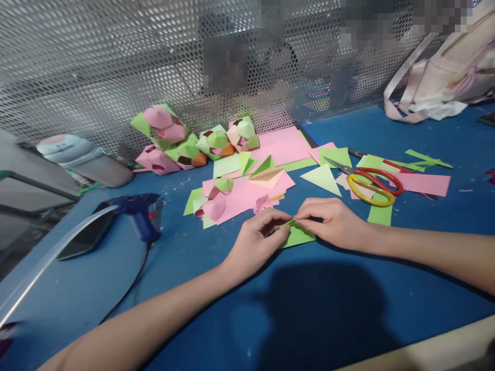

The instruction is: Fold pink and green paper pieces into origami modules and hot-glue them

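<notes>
A green sheet of paper [298, 237] lies on the blue table in front of me, its far edge lifted between my hands. My left hand [263, 234] pinches that edge from the left, thumb and fingers closed. From the right, my right hand [328, 219] pinches the same edge, its fingertips almost touching the left ones. Just beyond are pink sheets [240, 198], a small folded pink piece [263, 203] and folded green pieces [266, 166]. Scissors with red and yellow handles [371, 191] rest on paper scraps beyond my right forearm.
A blue glue gun [139, 214] with a long clear stick lies at left by a dark phone-like slab [87, 232]. A tumbler [87, 159] lies tilted behind. Folded paper shapes [189, 152] line the perforated metal panel [154, 67]. A pale bag [441, 72] sits back right.
</notes>
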A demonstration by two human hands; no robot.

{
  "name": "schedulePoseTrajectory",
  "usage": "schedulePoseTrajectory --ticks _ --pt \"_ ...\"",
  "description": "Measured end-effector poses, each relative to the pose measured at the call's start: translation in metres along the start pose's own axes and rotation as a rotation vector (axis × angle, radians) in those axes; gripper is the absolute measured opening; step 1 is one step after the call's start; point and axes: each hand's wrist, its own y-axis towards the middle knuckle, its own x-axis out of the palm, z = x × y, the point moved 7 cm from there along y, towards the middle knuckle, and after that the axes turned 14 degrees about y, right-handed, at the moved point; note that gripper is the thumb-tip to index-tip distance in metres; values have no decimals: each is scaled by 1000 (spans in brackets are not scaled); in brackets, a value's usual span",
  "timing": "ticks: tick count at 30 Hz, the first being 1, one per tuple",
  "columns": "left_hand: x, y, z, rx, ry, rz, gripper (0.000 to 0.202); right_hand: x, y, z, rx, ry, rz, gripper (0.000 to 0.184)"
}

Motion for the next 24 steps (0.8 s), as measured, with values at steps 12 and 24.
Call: schedulePoseTrajectory --ticks 12,24 --pt "3 -2 2 215 170 9 23 -2 1 4 65 48 28 12" --pt "-1 -9 11 354 327 92 20 0 1 -11 -71 -80 -29 13"
